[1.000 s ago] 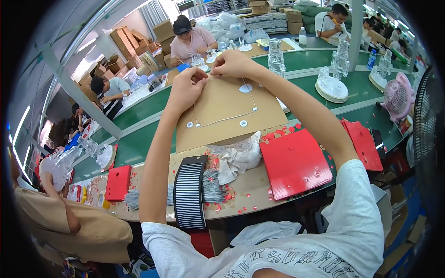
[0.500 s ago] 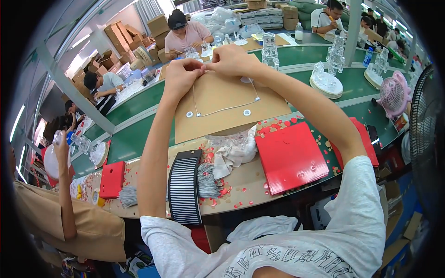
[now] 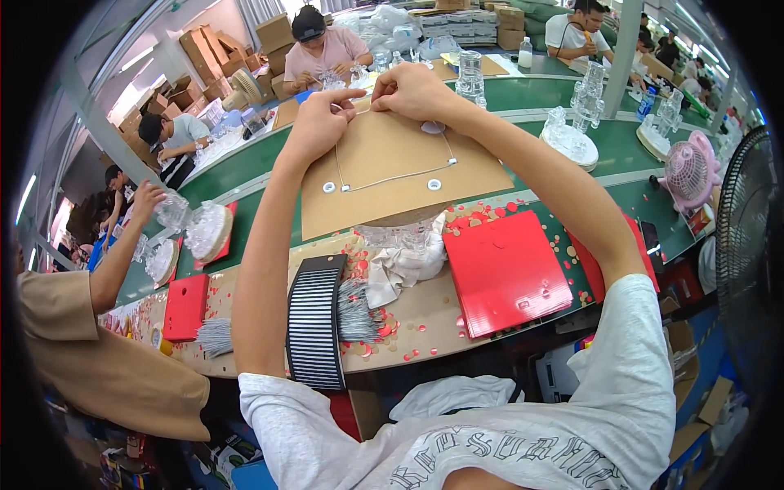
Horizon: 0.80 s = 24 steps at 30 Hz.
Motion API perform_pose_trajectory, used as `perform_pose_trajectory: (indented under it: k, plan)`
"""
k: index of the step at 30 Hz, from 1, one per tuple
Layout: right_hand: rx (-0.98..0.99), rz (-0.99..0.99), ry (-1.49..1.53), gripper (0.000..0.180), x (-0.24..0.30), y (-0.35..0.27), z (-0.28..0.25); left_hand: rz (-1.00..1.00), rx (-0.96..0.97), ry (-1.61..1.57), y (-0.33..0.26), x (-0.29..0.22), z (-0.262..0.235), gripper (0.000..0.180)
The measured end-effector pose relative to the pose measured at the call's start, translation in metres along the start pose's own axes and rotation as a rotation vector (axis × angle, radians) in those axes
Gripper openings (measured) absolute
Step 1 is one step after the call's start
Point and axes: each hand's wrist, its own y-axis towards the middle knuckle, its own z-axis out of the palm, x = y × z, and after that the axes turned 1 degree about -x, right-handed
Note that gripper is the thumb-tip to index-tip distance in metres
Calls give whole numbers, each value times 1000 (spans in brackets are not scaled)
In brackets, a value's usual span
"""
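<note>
A brown cardboard sheet [image 3: 384, 214] lies before me. Across it runs a thin pale wire [image 3: 396, 180] in a wide U, with small white clips at its two near corners. Over the far edge, my left hand [image 3: 320, 122] has its index finger stretched out and its other fingers curled at the wire's left side. My right hand [image 3: 412, 91] pinches close beside it, at the wire's far part; the exact grip is partly hidden by the fingers. Two small white rings, a left ring [image 3: 329, 188] and a right ring [image 3: 434, 185], lie on the sheet.
Nearer me are a red stack of sheets [image 3: 508, 273], a crumpled white cloth [image 3: 400, 273], a striped black-and-white band [image 3: 314, 327] and grey wire bundles [image 3: 356, 312]. Clear plastic assemblies [image 3: 572, 145] stand along the green belt [image 3: 523, 131]. A pink fan [image 3: 690, 173] is at right; a co-worker's arm [image 3: 122, 253] is at left.
My hands have moved slightly apart, and my left index finger has straightened. The co-worker at left has set a clear assembly with a white base on the belt.
</note>
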Motion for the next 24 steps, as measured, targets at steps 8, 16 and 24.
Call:
perform_pose_trajectory:
  k: [8,16,24]
  plan:
    - [-57,19,-17,25,-4,-5,-1,91,13,131,-4,-10,6,39]
    - [-92,19,-33,25,1,-13,-4,90,1,143,-2,-12,6,37]
    - [-110,-28,-18,20,-2,-15,-2,63,-17,186,-4,-17,6,32]
